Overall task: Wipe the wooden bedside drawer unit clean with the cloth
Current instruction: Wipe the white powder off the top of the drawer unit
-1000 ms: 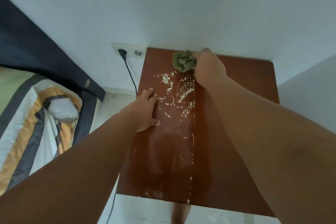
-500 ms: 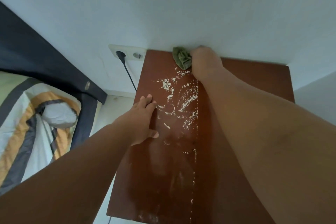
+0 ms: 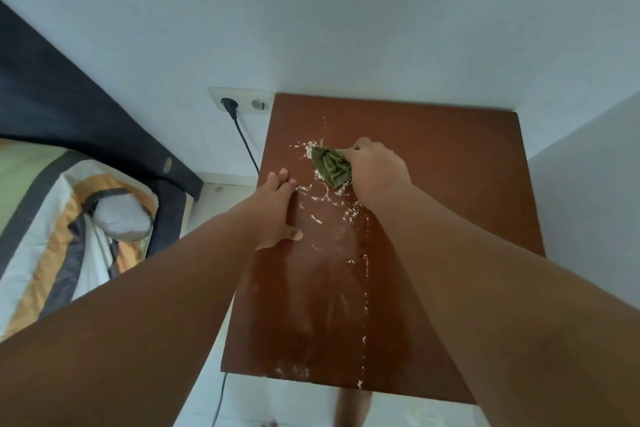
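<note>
Right hand [image 3: 375, 172] clenched on bunched green cloth [image 3: 330, 166] pressed on wooden drawer unit top [image 3: 450, 163] amid white residue [image 3: 341, 208], cloth's long axis slanting far-left to near-right, left hand [image 3: 275, 215] spread flat, released, at left edge.

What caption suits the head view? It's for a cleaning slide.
Right hand drags a green cloth through white crumbs on the wooden top; left hand rests flat.

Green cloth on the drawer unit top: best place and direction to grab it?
Grip the bunched right end of the green cloth, coming from the right and above, as the right hand does now. Its folds gather there, while the left end fans out flat on the wooden top among the white residue, free to wipe. The left hand lies flat beside it.
</note>
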